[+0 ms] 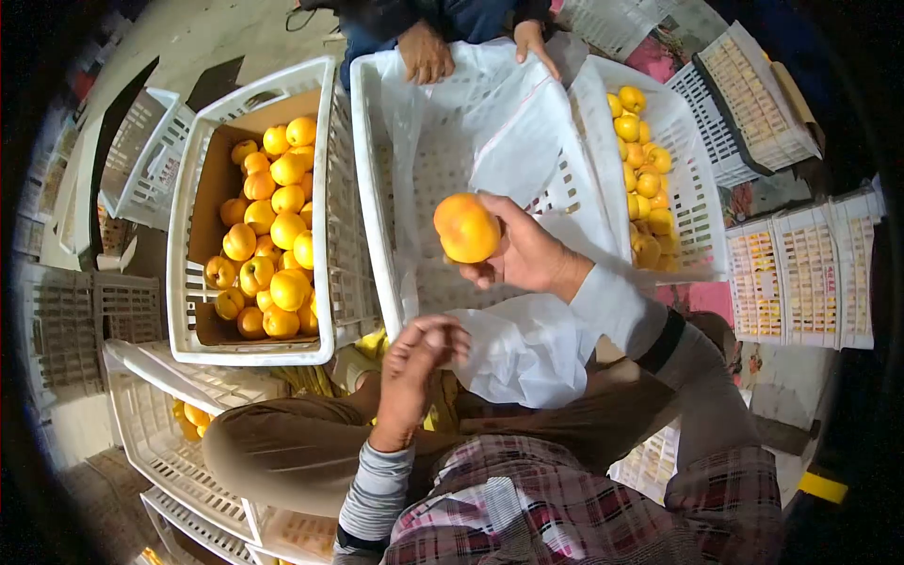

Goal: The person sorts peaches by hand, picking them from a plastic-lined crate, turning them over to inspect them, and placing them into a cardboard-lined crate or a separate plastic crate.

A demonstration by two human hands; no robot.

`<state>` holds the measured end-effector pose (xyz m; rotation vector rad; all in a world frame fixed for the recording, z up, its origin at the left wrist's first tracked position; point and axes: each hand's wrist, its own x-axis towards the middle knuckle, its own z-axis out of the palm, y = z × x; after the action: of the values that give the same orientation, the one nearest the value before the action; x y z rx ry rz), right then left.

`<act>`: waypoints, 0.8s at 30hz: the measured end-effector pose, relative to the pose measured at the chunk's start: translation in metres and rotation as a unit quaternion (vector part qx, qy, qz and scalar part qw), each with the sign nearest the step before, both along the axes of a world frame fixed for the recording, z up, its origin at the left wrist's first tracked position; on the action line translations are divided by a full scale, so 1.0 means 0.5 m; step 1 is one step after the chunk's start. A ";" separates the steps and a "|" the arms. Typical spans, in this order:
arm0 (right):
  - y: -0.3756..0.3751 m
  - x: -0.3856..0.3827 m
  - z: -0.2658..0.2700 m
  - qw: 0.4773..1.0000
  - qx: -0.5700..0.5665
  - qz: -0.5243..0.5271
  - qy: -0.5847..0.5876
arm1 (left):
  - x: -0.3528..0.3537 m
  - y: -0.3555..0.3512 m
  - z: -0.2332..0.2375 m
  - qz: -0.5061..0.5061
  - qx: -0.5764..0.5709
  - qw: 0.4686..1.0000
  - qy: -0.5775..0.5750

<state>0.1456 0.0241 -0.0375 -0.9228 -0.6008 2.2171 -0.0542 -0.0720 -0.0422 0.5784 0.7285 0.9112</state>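
My right hand [527, 250] holds an orange-yellow fruit [466, 228] above the middle white crate [369, 160], which is lined with white plastic sheet [508, 141]. My left hand [414, 372] is lower, near my knee, fingers curled at the edge of the plastic liner; whether it pinches the liner is unclear. Across the crate, another person's two hands [426, 52] rest on the far edge of the liner.
A white crate [188, 235] on the left holds several yellow-orange fruits [268, 235] in a cardboard lining. Another crate [702, 217] on the right holds more fruit [645, 179]. Stacked empty crates [800, 273] stand around, and one below left [160, 443] holds some fruit.
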 end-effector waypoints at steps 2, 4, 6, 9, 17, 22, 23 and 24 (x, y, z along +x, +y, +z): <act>-0.026 -0.005 0.010 0.997 -0.060 -0.044 -0.011 | -0.004 0.006 0.004 0.042 0.011 0.998 0.044; -0.044 -0.001 0.011 0.981 -0.139 -0.009 0.135 | 0.004 0.012 0.013 0.087 0.018 0.992 0.088; -0.060 -0.008 0.013 0.979 -0.149 -0.011 0.135 | 0.016 0.020 0.025 0.121 0.087 0.982 0.116; -0.077 -0.015 -0.005 0.975 -0.161 0.021 0.153 | 0.021 0.030 0.014 0.076 0.153 0.974 0.148; -0.125 -0.045 -0.013 0.970 -0.155 0.073 0.173 | 0.043 0.031 0.018 0.031 0.162 0.983 0.084; -0.129 -0.046 0.004 0.995 -0.028 0.028 -0.093 | 0.038 0.032 0.000 0.075 0.123 0.984 0.105; -0.133 -0.042 0.014 0.994 0.009 0.020 -0.106 | 0.042 0.035 -0.004 0.089 0.139 0.980 0.109; -0.136 -0.044 0.013 0.994 0.010 0.018 -0.103 | 0.041 0.037 -0.007 0.087 0.141 0.980 0.112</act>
<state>0.1237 -0.0441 -0.0309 -1.1474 -0.7384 2.1583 -0.0339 -0.0533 -0.0458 0.8887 0.8698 1.1343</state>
